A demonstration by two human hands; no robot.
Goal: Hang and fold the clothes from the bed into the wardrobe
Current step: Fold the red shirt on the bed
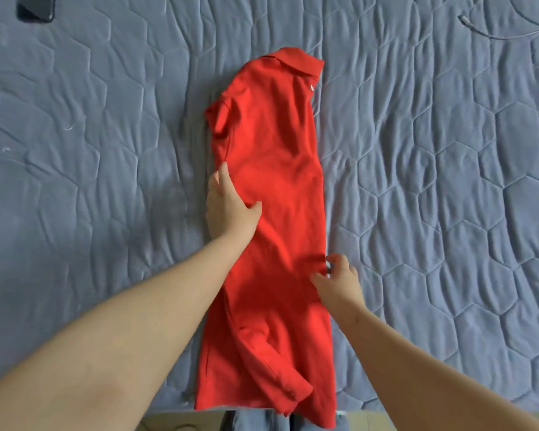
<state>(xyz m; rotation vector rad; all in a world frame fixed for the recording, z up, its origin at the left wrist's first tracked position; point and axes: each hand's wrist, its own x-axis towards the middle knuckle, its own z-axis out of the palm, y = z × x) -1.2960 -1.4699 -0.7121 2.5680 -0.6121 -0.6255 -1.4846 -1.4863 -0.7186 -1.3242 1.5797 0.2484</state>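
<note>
Task status, judged from the layout: partly done; with sides and sleeves of the red polo shirt (271,188) already turned inward, reduced to one long narrow strip; left to do: cross-folds between hem and collar, transfer to the wardrobe, then any further clothes; no wardrobe and no other garment in view, so no estimate of the remainder possible.

Location of the red polo shirt: flat on the bed (433,181); collar at the far end, hem at the near edge; loose bunched flap near the hem, likely needing smoothing before the next fold.

Left grip (227,206): released; laid flat against the left folded edge about midway along the strip; thumb resting on the cloth.

Right grip (336,281): fingers curled, pinching the right edge of the strip; nearer the hem than the left grip.

Also on the bed: dark phone (35,9) at the far left; cable (495,31) at the far right; both well apart from the garment.
</note>
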